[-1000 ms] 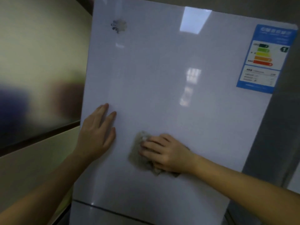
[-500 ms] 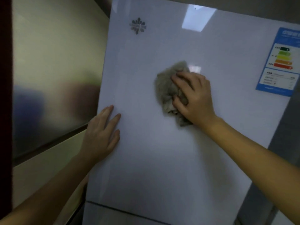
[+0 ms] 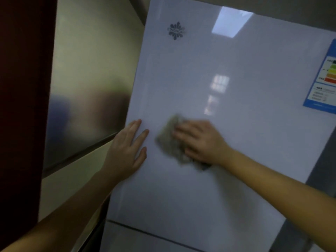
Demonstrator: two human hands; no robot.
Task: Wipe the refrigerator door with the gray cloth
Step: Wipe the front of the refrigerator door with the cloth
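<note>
Paneling, dark red [image 3: 21,106], fills the far left of the frame from top to bottom; just right of it you have a brushed metal surface [image 3: 87,79] with dim, blurred reflections, and below that a pale panel [image 3: 72,179] running down toward the lower left. Your left hand [image 3: 125,151] enters from the lower left corner and lies flat at the left edge of the refrigerator door [image 3: 227,188], left of centre in the frame; its fingers are released and spread, palm against the glossy white surface, gripping nothing. The door takes up the centre and right of the frame, tilted in view, with a dark snowflake-shaped logo [image 3: 176,30] near its upper left corner and bright reflected light patches toward top centre and mid-frame. Gray cloth [image 3: 170,140]: bunched, pressed against the door just right of your left hand, at mid-height of the frame, blurred. Your right hand [image 3: 201,140] comes in from the lower right, lies over the right part of the cloth and pins it to the door; its fingers are laid over the cloth and look slightly curled, though blur keeps you from telling how tightly they hold it. A dark seam [image 3: 163,235] crosses the door near the bottom of the frame. At the right edge, upper half, sits a blue-bordered energy label [image 3: 325,84] with coloured bars, partly cut off.
</note>
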